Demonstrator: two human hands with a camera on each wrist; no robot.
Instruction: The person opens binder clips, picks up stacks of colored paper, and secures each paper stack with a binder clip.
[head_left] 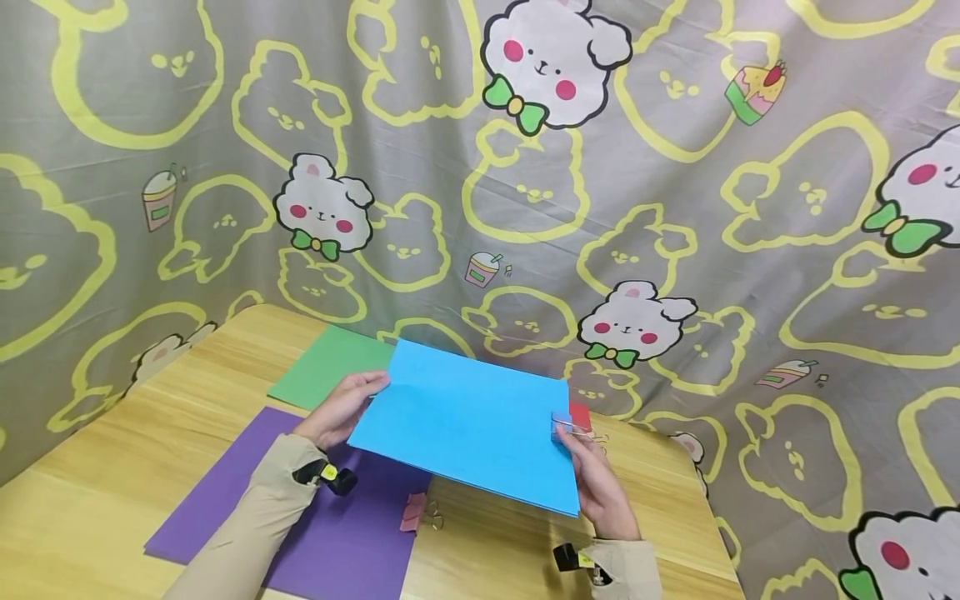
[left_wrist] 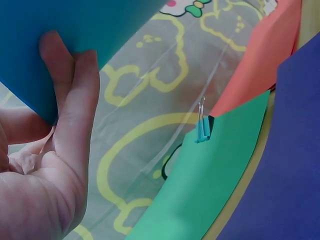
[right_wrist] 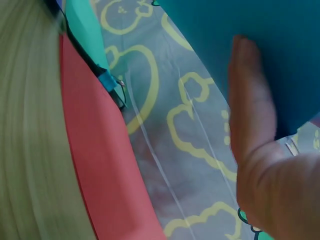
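Observation:
A stack of blue paper sheets point(head_left: 465, 421) is held up over the table, tilted. My left hand point(head_left: 339, 413) pinches its left edge, thumb on top and fingers underneath; those fingers lie flat against the underside in the left wrist view. At the right edge my right hand point(head_left: 600, 492) grips the stack, its thumb beside a blue binder clip point(head_left: 561, 426) whose wire handles stick outward. Long fingers point(right_wrist: 252, 95) press the sheets' underside in the right wrist view. Below lies a purple paper stack point(head_left: 337, 525) with a pink binder clip point(head_left: 413, 512) on its right edge.
Green paper point(head_left: 330, 364) lies at the table's back left, with a teal binder clip point(left_wrist: 204, 129) on it. Red paper point(right_wrist: 100, 150) is on the table beyond the blue sheets, mostly hidden in the head view. A patterned curtain point(head_left: 420, 167) hangs behind the wooden table point(head_left: 480, 550).

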